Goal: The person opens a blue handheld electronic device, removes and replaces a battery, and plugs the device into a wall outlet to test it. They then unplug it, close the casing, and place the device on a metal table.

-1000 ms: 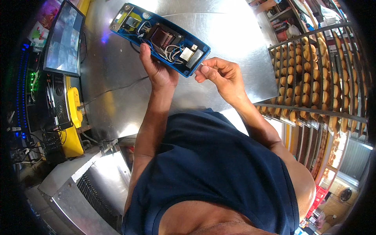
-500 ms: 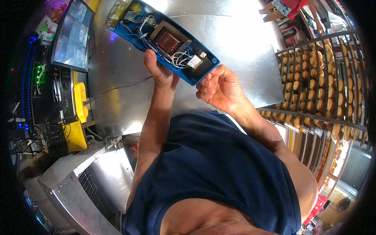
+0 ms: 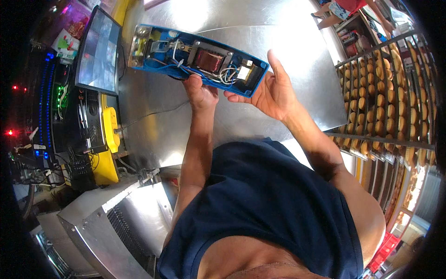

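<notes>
An opened blue electrical device, long and box-shaped, is held over the metal table with its inside facing up. Within it lie a copper-wound transformer, white and blue wires, and a small white part near the right end. My left hand is closed around the near side, thumb on the edge and the other fingers hidden beneath. At the right end, my right hand is open, thumb raised away from the case. Its other fingers reach along and partly under the near right corner.
The shiny metal table spreads beneath. A monitor and a yellow power strip with a plugged-in cable stand left. A rack of buns is at right; another person's legs show at the far right. A metal machine sits lower left.
The device has turned closer to level, its left end coming down toward me. My right hand has gone from curled fingers at the corner to an opened hand with the thumb up.
</notes>
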A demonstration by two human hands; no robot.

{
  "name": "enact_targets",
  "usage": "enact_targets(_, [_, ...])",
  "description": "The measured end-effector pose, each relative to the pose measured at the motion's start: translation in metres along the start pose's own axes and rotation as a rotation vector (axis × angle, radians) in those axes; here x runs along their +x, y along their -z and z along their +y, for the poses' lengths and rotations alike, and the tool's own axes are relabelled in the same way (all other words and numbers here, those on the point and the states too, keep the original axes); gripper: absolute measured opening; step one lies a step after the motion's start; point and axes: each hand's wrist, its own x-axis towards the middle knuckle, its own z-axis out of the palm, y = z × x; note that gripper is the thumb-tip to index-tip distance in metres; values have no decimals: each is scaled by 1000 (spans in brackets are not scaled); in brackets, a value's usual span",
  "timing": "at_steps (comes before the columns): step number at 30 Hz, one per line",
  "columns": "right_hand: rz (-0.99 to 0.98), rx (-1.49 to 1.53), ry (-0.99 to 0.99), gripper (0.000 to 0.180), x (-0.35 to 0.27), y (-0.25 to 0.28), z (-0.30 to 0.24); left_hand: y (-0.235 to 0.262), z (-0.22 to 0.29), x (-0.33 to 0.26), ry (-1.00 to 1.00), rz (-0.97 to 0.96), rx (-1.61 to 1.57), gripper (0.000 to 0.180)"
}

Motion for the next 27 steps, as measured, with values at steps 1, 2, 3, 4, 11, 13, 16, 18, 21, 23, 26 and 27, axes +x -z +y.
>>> enact_targets(1, [-3, -35, 19, 87, 2, -1, -2, 0, 2, 1, 15, -26, -19, 89])
enact_targets(2, [0, -16, -10, 88, 2, -3, -4, -1, 5, 2, 18, -58, -5, 91])
enact_targets(3, [3, 2, -40, 88, 3, -5, -5, -3, 10, 3, 21, -90, 8, 94])
enact_targets(4, [7, 18, -72, 89, 4, -7, -5, -6, 14, 3, 23, -118, 18, 96])
enact_targets(11, [95, -56, -74, 88, 7, -8, 4, -7, 23, -3, 69, -103, 24, 102])
enact_targets(13, [176, 69, -97, 88, 8, -10, 2, 13, 7, -7, 74, -67, -27, 100])
enact_targets(16, [120, 10, -116, 86, 14, 12, 2, 22, 2, -9, 78, -46, -76, 89])
enact_targets(18, [118, -125, -107, 82, 15, 22, 4, 21, 6, -11, 86, -71, -79, 84])
enact_targets(21, [362, -489, 17, 76, 12, 35, 13, 14, 11, -17, 67, 5, -89, 80])
enact_targets(23, [355, -495, 117, 79, 11, 54, 11, 13, 8, -23, 23, 14, -69, 73])
enact_targets(26, [127, -702, 349, 90, 4, 50, 13, 20, -5, -25, 112, 48, -214, 64])
enact_targets(27, [70, -713, 354, 90, 4, 47, 13, 21, -6, -26, 140, 80, -210, 63])
